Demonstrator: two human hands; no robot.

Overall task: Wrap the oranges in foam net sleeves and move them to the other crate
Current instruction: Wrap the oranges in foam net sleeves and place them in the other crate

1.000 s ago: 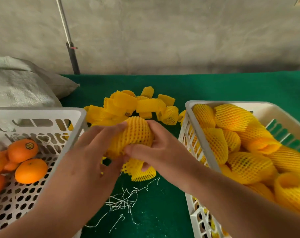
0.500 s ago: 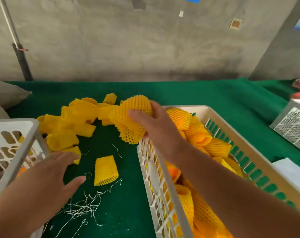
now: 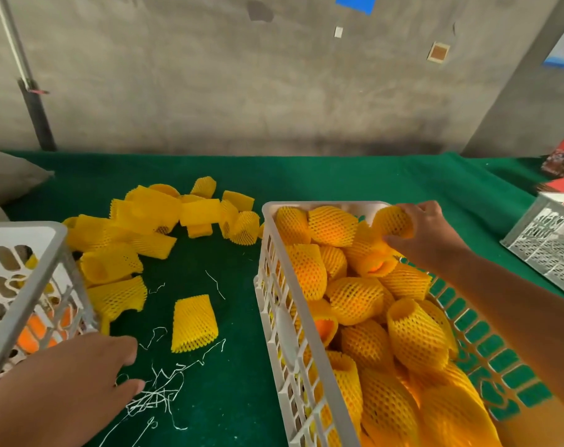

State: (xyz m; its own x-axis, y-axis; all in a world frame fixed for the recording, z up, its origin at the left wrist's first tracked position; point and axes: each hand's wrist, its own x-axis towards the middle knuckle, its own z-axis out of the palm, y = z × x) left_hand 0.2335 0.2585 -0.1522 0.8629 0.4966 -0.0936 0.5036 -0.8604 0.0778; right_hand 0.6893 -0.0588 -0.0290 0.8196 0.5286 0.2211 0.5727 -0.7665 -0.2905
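Fingers of the left hand (image 3: 80, 379) are lying loosely extended and holding nothing, hovering low over the green cloth (image 3: 229, 398) beside a tangle of pale foam threads (image 3: 158, 395). Just beyond them a single empty foam sleeve (image 3: 193, 322) is lying flat on the cloth, apart from the rest, and it is looking like the easiest one to take next. It is probably weighing almost nothing and squashing at a touch, so a light pinch at one open end should lift it; a hard squeeze would only crumple the mesh.

To the left, the near white crate (image 3: 25, 279) is showing bare oranges (image 3: 35, 333) through its slotted wall. An orange should be feeling firm, rounded and fairly smooth, so cupping it around its widest part looks safer than pinching it with the fingertips.

On the right, the receiving crate (image 3: 274, 285) is holding a deep heap of wrapped oranges (image 3: 354, 298). At its far end the right hand (image 3: 425, 227) is curling its fingers over a wrapped orange (image 3: 391, 222), gripping it from above among the others near the far wall; whether it is already resting on the pile I cannot tell. The foam is giving a soft, grippy surface, so a moderate hold should suffice.

Farther back, a loose pile of empty sleeves (image 3: 158, 217) is lying on the cloth.
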